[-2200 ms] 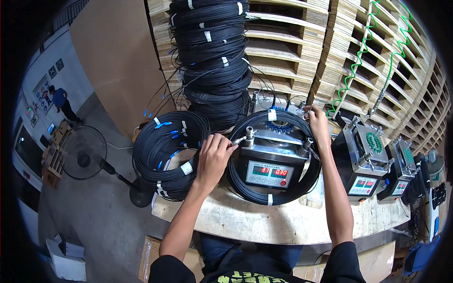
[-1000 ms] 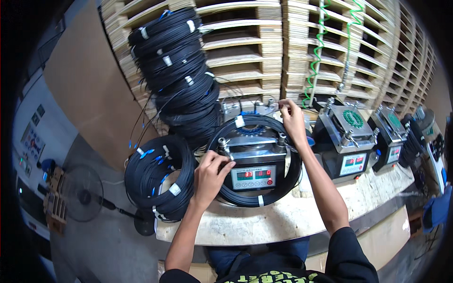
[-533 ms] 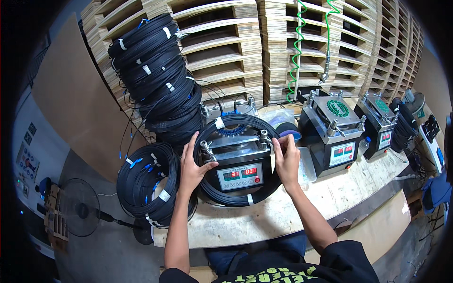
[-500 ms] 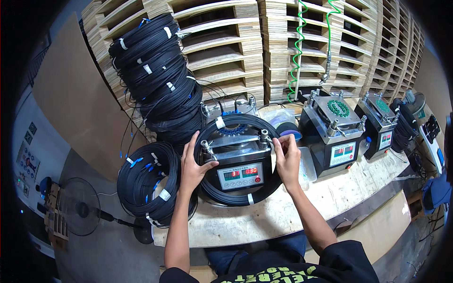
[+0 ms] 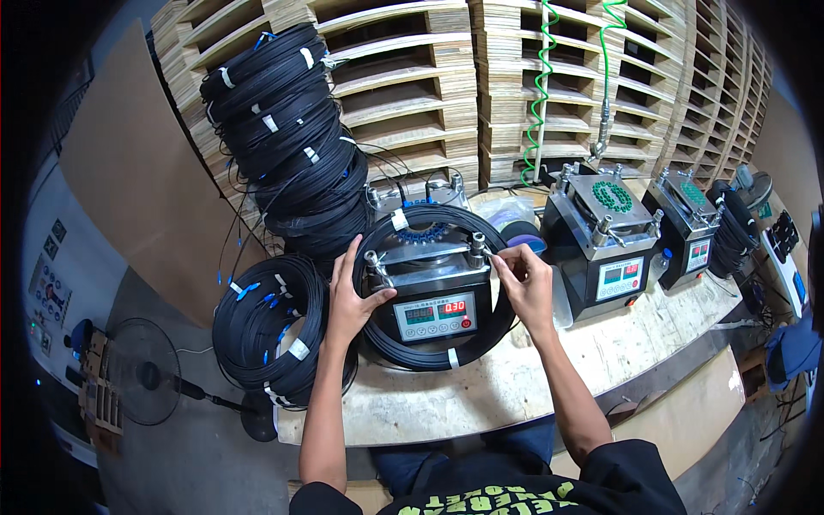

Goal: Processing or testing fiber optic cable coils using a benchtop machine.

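A coil of black cable with white tape bands stands around the front of a bench machine with metal clamp posts and a lit red digital display. My left hand grips the coil's left side, its thumb reaching toward the machine's front corner. On the opposite side, my right hand is closed at the coil's right rim, thumb and forefinger beside a clamp post. Blue connectors with thin cables sit on the metal top behind the coil. My fingers partly hide the cable at both sides.
Another cable coil with blue connectors lies left of the machine, before a tall stack of coils. Two similar machines stand to the right on the wooden bench. Wooden pallets rise behind; a fan stands at left.
The left digits on the near machine's display have gone from bright to dim. My right hand has shifted slightly, its fingers bending more at the rim. The coil has hardly moved.
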